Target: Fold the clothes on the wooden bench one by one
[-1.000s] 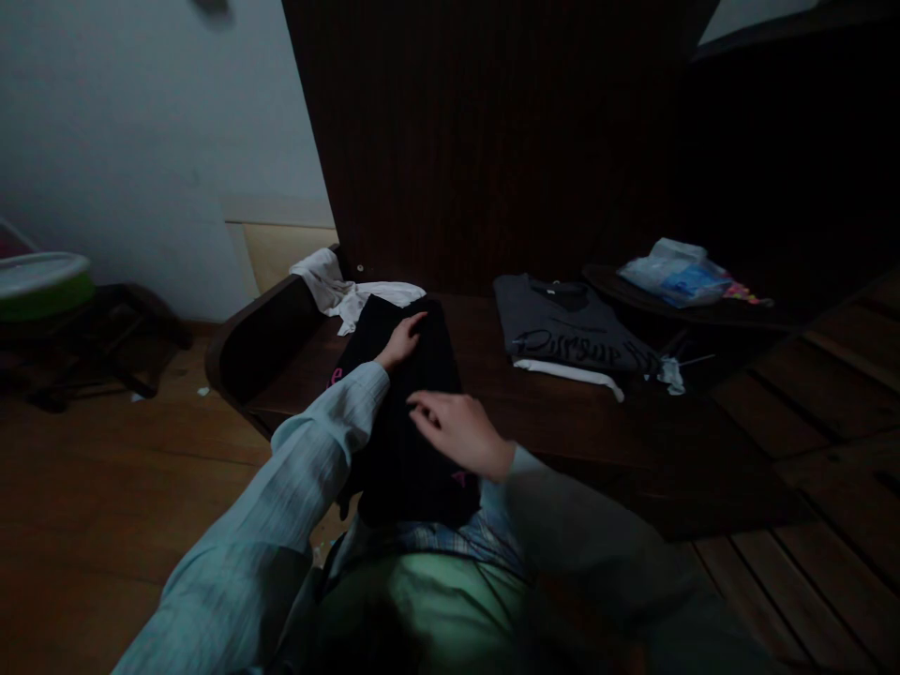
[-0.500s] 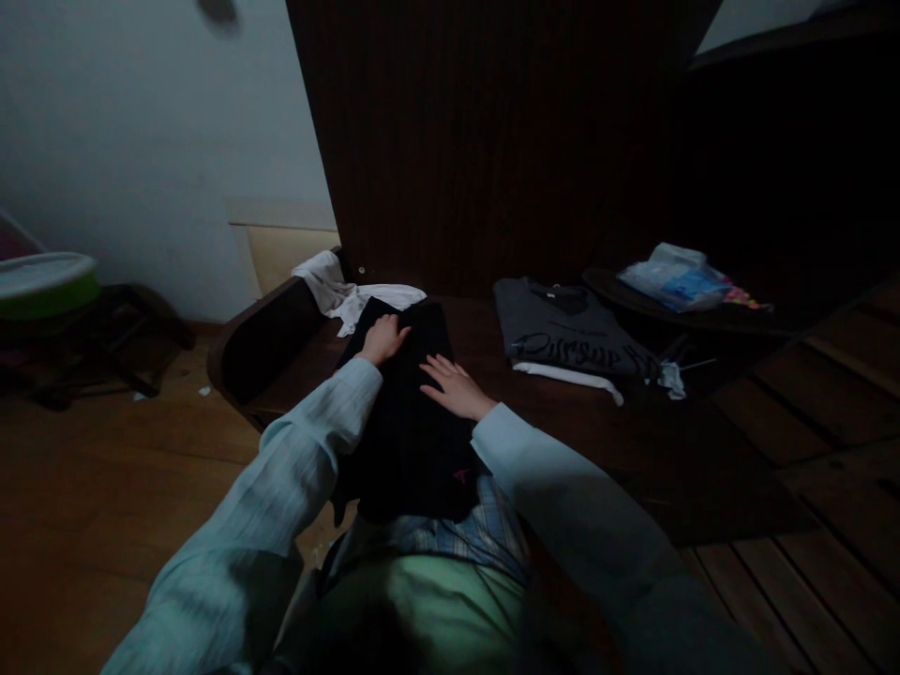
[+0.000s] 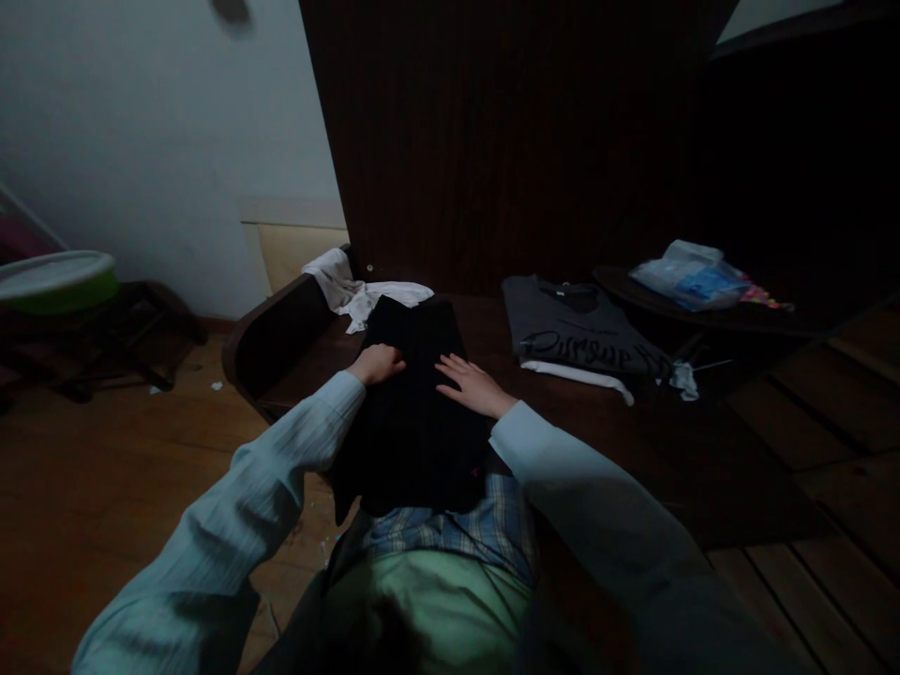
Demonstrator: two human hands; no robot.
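A folded black garment (image 3: 422,441) with a small reddish mark near its lower right corner lies in front of me, its near end over my lap. It is too dark to tell what kind of garment it is. My left hand (image 3: 381,363) is on its left side, fingers curled in on the cloth. On the right side, my right hand (image 3: 474,384) rests flat, fingers spread. Behind the garment, a crumpled white cloth (image 3: 352,289) hangs over the bench's armrest.
A dark wooden bench (image 3: 569,431) bears a folded grey T-shirt (image 3: 573,328) with black lettering, a white folded item beneath it. Farther right, a plastic bag (image 3: 693,277) sits on a dark round surface. At far left, a green-sided basin (image 3: 63,281) stands on a dark stool.
My left hand has slid down the garment towards me, its fingers curling in more. My right hand stays flat on the cloth. The whole view has shifted slightly.
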